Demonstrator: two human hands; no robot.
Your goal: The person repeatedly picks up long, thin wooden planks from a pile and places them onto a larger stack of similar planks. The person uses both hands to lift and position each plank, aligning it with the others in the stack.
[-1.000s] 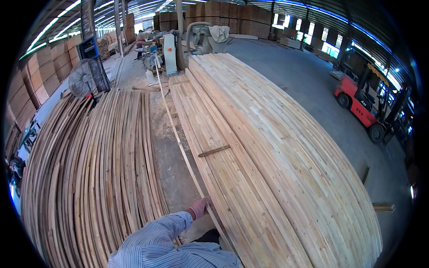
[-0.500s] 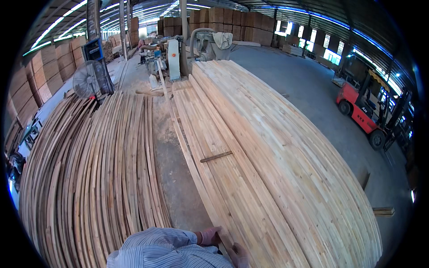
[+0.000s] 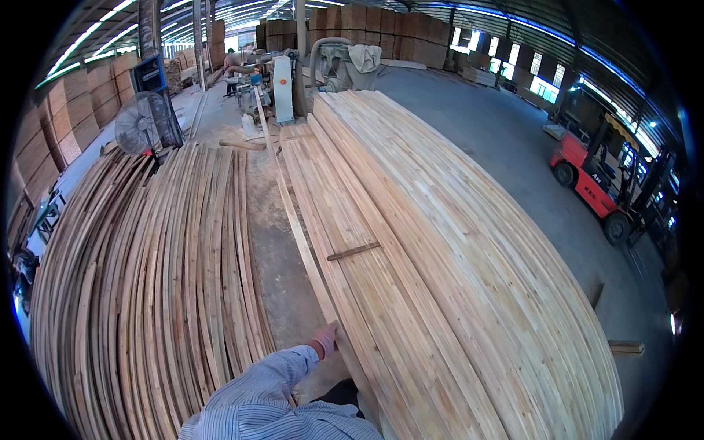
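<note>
A long, pale wooden strip (image 3: 302, 246) stretches from the woodworking machine (image 3: 282, 86) at the back down toward my body. My left hand (image 3: 325, 340), in a pinkish glove, is closed on the left edge of this strip, with the arm in a striped sleeve reaching forward. Right beside the strip lies a low layer of pale boards (image 3: 367, 293), and a short dark stick (image 3: 353, 251) rests across it. My right hand does not show; the lower edge of the picture hides or cuts it off.
Rough strips (image 3: 169, 271) lie in a wide pile on the left. A higher stack of planed boards (image 3: 469, 242) fills the right. Sawdust covers the narrow floor strip between. Farther off are a fan (image 3: 141, 125), a person (image 3: 232, 64) by the machine and a red forklift (image 3: 587, 176).
My left hand has moved forward along the wooden strip. My right hand, earlier on the strip near the lower edge, has gone out of view.
</note>
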